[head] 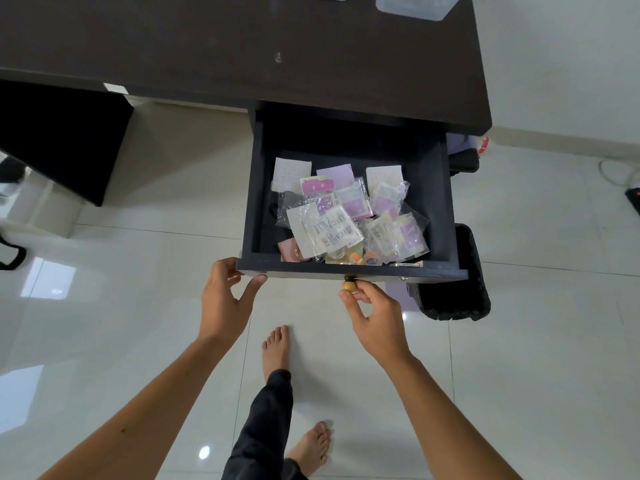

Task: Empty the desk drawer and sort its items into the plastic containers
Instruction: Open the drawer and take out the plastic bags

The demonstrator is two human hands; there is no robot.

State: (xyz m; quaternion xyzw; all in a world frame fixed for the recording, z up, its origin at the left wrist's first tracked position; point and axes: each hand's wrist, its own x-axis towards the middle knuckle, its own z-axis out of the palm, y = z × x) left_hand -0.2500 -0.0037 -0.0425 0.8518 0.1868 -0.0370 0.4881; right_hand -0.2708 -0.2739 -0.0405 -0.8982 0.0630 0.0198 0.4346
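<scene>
The dark desk drawer (pixel 258 188) stands pulled out below the desk top. Inside lies a heap of small plastic-wrapped packets (pixel 349 216), many white and purple, with a few small rolls (pixel 356 259) near the front wall. My left hand (pixel 225 299) grips the drawer's front left corner, thumb under the edge. My right hand (pixel 374 313) pinches the small wooden knob (pixel 348 285) at the middle of the drawer front. Two clear plastic containers (pixel 415 5) sit at the far edge of the desk, cut off by the frame.
The dark desk top (pixel 242 46) spans the upper view. A black bin (pixel 457 289) stands on the white tiled floor right of the drawer. My bare feet (pixel 277 348) are below the drawer. A cable and power strip (pixel 632 199) lie at far right.
</scene>
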